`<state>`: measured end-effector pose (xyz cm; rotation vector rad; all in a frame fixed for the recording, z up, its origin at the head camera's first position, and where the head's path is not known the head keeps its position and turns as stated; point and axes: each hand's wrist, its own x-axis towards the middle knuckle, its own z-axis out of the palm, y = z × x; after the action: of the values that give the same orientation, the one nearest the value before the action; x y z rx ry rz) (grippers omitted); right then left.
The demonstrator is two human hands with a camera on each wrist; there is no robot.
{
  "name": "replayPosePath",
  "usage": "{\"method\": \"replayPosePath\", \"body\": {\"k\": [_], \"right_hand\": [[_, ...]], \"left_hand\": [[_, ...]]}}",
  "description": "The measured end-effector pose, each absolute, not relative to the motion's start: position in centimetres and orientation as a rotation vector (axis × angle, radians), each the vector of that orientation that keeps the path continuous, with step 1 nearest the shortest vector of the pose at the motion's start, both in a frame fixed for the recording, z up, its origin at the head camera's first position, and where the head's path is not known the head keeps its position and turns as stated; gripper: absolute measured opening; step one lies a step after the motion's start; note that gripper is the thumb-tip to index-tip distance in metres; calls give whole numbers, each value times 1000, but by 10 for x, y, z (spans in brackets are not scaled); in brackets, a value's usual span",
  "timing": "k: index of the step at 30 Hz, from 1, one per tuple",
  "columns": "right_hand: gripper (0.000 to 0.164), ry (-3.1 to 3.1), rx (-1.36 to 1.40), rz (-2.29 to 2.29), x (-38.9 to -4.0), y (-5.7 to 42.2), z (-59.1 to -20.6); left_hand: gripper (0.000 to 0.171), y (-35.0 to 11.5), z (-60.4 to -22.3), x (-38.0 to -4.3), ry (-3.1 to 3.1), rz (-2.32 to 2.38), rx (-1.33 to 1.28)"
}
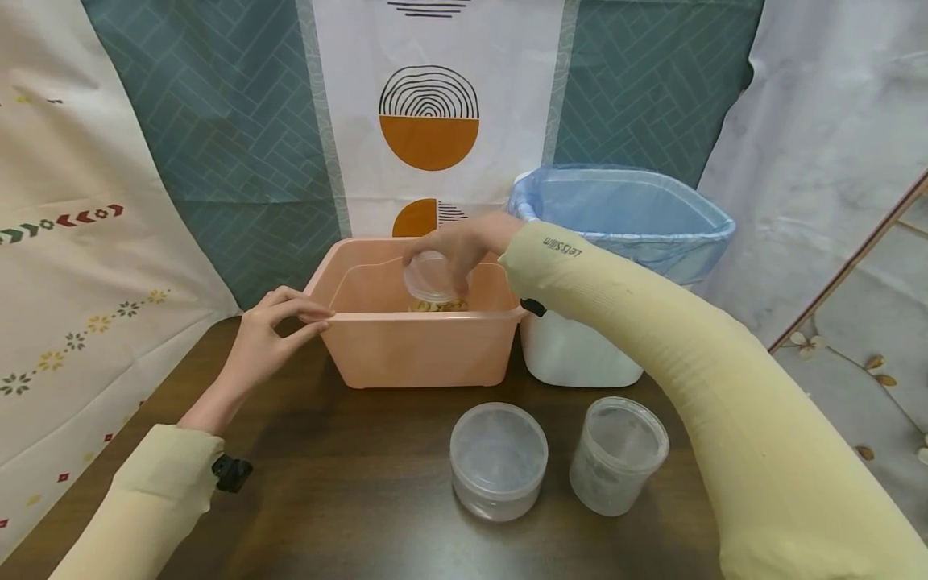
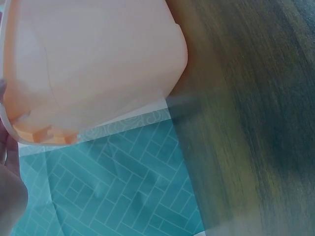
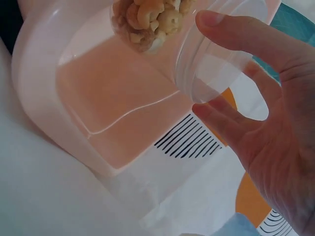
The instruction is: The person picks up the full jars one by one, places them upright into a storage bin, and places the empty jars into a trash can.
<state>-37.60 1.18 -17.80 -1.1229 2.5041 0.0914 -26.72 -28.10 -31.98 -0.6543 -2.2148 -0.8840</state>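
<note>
My right hand point(image 1: 464, 246) grips a clear round plastic jar point(image 1: 432, 274) inside the peach plastic bin point(image 1: 428, 346). Pale, curved nuts that look like cashews point(image 3: 156, 19) show at the end of the jar away from the palm. In the right wrist view the thumb and fingertips lie on either side of the clear plastic; whether a lid is on it I cannot tell. My left hand point(image 1: 274, 330) pinches the bin's rim at its near left corner. In the left wrist view only part of that hand shows beside the rim.
A white waste bin point(image 1: 580, 354) with a blue liner point(image 1: 623, 209) stands right of the peach bin. On the dark wooden table point(image 1: 348, 491) are a low clear container point(image 1: 499, 463) and a taller clear jar point(image 1: 616, 459). Patterned cloths point(image 1: 239, 161) hang behind and at the sides.
</note>
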Motion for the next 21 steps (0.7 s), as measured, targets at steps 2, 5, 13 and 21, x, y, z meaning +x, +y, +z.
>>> {"method": "replayPosePath", "body": {"k": [2, 5, 13, 21], "right_hand": [[94, 2486, -1116, 82, -377, 13, -180], [96, 2468, -1117, 73, -378, 15, -183], [95, 2476, -1147, 80, -380, 18, -187], [100, 2488, -1208, 207, -386, 17, -188]], "left_hand": [[28, -280, -320, -267, -2214, -885, -655], [28, -280, -320, -266, -2219, -887, -649], [24, -283, -322, -270, -2238, -885, -648], [26, -280, -320, -266, -2235, -904, -633]]}}
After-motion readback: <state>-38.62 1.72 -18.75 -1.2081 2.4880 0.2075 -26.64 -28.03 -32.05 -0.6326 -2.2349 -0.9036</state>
